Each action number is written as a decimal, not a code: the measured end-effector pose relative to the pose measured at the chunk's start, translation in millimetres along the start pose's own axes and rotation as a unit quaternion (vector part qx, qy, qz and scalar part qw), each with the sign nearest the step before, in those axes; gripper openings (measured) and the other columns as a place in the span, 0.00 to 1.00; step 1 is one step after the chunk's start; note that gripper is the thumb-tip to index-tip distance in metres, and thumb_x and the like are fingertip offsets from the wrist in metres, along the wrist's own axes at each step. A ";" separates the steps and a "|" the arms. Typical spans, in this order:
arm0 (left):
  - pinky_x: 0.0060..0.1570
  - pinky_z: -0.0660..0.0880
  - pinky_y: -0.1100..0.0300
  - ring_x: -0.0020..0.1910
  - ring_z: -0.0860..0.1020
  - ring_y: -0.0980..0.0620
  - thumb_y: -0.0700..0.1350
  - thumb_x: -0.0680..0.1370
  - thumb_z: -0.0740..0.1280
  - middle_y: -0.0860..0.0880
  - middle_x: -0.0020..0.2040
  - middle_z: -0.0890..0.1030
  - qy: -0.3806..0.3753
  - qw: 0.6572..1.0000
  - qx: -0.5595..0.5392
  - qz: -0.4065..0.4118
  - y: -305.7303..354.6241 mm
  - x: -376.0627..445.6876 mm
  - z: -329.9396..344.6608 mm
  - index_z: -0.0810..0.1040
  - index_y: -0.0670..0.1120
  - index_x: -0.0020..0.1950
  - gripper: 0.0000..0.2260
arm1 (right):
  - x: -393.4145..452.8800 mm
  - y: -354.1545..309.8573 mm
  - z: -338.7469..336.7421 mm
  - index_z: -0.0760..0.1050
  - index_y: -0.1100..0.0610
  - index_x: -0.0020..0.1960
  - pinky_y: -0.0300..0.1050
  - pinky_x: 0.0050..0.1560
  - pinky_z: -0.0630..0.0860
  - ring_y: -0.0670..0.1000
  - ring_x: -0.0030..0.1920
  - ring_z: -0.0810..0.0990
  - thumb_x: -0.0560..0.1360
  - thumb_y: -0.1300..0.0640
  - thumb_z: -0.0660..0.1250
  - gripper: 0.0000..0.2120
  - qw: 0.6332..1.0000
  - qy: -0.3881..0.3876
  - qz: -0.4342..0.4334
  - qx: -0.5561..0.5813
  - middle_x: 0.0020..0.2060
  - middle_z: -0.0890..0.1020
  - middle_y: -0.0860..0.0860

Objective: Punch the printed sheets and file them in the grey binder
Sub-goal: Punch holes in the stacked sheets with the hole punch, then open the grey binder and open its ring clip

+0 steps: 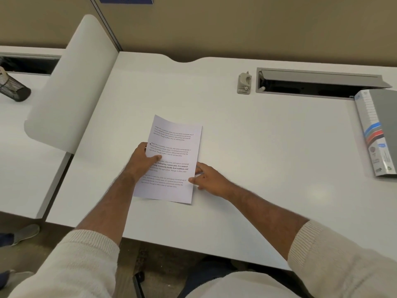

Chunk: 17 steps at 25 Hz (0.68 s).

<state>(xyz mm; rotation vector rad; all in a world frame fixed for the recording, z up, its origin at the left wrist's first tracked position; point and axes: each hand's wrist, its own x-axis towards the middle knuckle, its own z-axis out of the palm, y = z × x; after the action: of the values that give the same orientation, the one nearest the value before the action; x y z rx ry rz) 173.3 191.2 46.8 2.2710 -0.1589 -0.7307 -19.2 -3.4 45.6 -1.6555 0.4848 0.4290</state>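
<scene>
The printed sheets [174, 147] lie as a thin white stack on the white desk [257, 147], just in front of me. My left hand [142, 161] grips their left edge, thumb on top of the text. At the right edge, my right hand [209, 176] touches the paper with its fingertips. A small grey hole punch [244, 83] stands at the back of the desk, well beyond both hands. The grey binder [379, 132] lies shut at the far right, spine toward me.
An open cable tray [318, 82] with a raised lid is set into the desk behind the binder. A curved white divider [71, 87] separates the neighbouring desk, where a black mesh cup [14, 88] lies. A person's shoes [19, 234] show on the floor at left.
</scene>
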 end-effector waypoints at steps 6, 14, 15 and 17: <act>0.61 0.75 0.52 0.60 0.78 0.46 0.41 0.77 0.77 0.49 0.65 0.77 0.027 0.999 0.012 -0.022 -6.8 7.6 4.1 0.65 0.45 0.79 0.34 | 2.2 5.4 -6.4 0.73 0.51 0.71 0.40 0.52 0.77 0.44 0.47 0.82 0.80 0.56 0.69 0.20 0.997 -0.034 -0.030 -0.066 0.62 0.81 0.45; 0.78 0.62 0.40 0.79 0.65 0.36 0.48 0.81 0.72 0.41 0.81 0.66 0.122 0.977 0.172 0.044 2.3 -15.4 37.1 0.64 0.41 0.82 0.33 | -16.3 23.2 -26.8 0.59 0.55 0.81 0.43 0.69 0.70 0.49 0.72 0.72 0.82 0.47 0.66 0.33 0.988 0.013 0.003 -0.153 0.75 0.66 0.50; 0.78 0.61 0.41 0.79 0.64 0.36 0.49 0.82 0.72 0.41 0.81 0.66 0.113 0.974 0.186 0.066 5.7 -19.8 46.5 0.64 0.41 0.82 0.32 | -18.7 26.8 -31.9 0.59 0.54 0.81 0.45 0.71 0.69 0.50 0.73 0.70 0.82 0.46 0.66 0.32 0.985 0.031 -0.002 -0.169 0.75 0.66 0.49; 0.80 0.57 0.44 0.81 0.62 0.38 0.50 0.83 0.70 0.41 0.82 0.65 0.086 0.968 0.215 0.097 13.2 -25.6 66.8 0.64 0.41 0.82 0.32 | -24.1 34.8 -43.7 0.62 0.54 0.81 0.48 0.75 0.65 0.52 0.76 0.66 0.83 0.45 0.64 0.30 0.980 0.062 -0.011 -0.191 0.77 0.65 0.49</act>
<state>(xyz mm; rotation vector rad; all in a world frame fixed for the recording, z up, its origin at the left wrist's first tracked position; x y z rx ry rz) 116.8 148.8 29.4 2.6655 -0.4908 -0.4199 -58.1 -49.1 35.5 -2.0661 0.4972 0.4223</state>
